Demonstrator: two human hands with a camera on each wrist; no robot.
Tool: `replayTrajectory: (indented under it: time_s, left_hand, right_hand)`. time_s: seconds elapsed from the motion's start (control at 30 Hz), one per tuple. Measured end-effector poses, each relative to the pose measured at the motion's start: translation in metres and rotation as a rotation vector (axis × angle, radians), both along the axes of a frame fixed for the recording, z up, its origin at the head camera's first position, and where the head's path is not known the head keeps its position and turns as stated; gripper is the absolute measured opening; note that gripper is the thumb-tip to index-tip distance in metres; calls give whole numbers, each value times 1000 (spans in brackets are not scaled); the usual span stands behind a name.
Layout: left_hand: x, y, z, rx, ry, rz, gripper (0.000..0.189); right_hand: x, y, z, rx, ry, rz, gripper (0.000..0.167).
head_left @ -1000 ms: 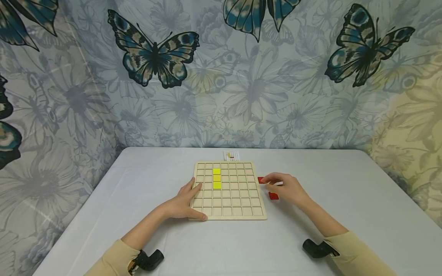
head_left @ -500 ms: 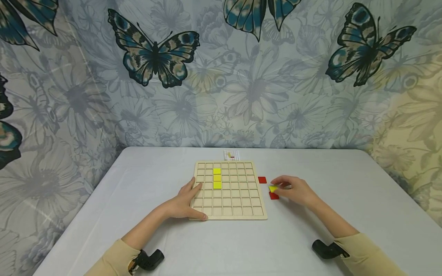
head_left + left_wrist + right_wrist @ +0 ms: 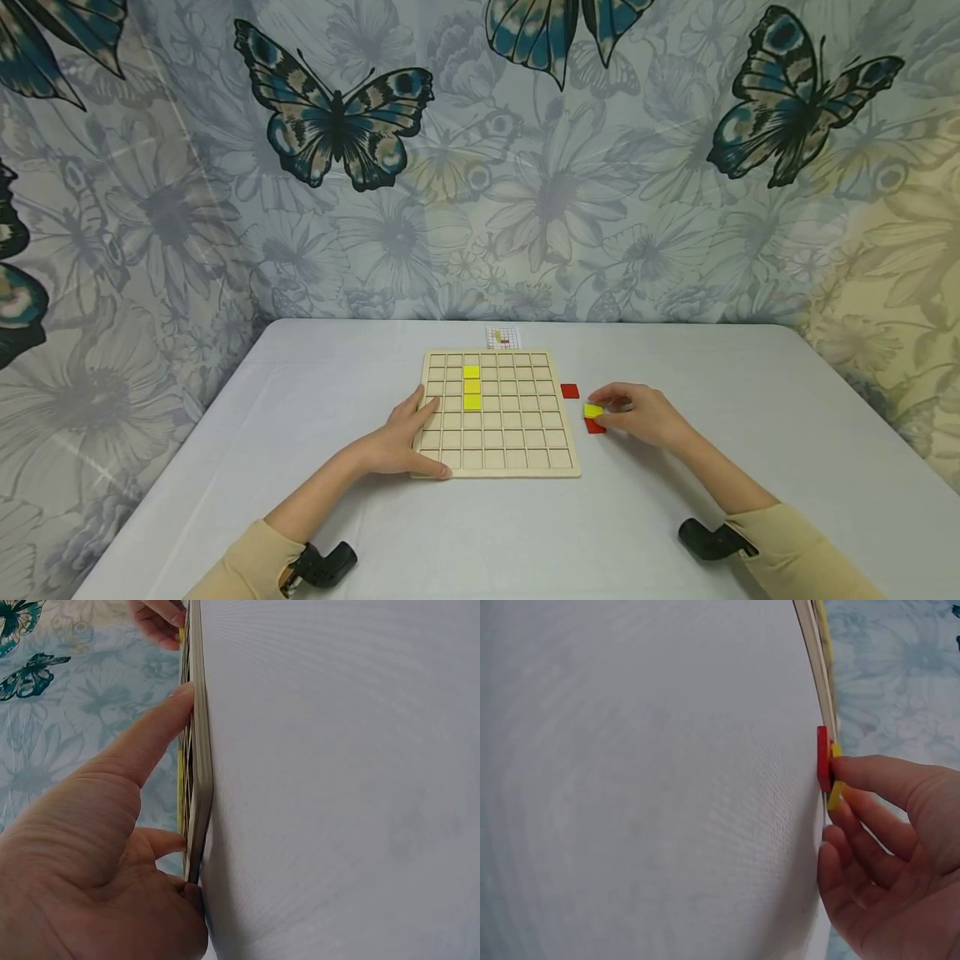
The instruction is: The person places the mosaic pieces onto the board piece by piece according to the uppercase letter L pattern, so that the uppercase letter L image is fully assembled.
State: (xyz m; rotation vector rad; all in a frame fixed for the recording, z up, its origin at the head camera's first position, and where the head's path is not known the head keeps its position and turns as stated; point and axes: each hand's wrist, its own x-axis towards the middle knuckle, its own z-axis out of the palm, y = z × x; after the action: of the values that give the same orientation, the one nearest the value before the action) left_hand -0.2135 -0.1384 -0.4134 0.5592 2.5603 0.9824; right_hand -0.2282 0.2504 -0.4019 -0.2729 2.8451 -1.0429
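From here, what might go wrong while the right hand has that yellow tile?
The right hand pinches the yellow tile close by the nearer red tile and might nudge it. The left hand rests on the left edge of the wooden grid board, so a push could shift the board.

Pinched tile [image 3: 592, 411] partly hidden; card [image 3: 502, 337] details (head view) too small.

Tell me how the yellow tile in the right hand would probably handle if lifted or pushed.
The yellow tile, pinched by the right hand, is probably stiff, as it shows no bend under the pinch. It is likely light, being small and thin. Its flat shape and straight edges suggest it would slide rather than roll.
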Motion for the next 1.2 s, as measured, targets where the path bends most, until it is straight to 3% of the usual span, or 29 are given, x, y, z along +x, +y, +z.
replayTrajectory:
  time_s: [0.77,1.2]
  left_hand:
    - [2,1,0,16,7,11,112]
    - [1,1,1,9,3,11,112]
  right_hand:
    - [-1,-21,0,-98,-29,-7,36]
    - [1,-47,1,-158,-24,64,34]
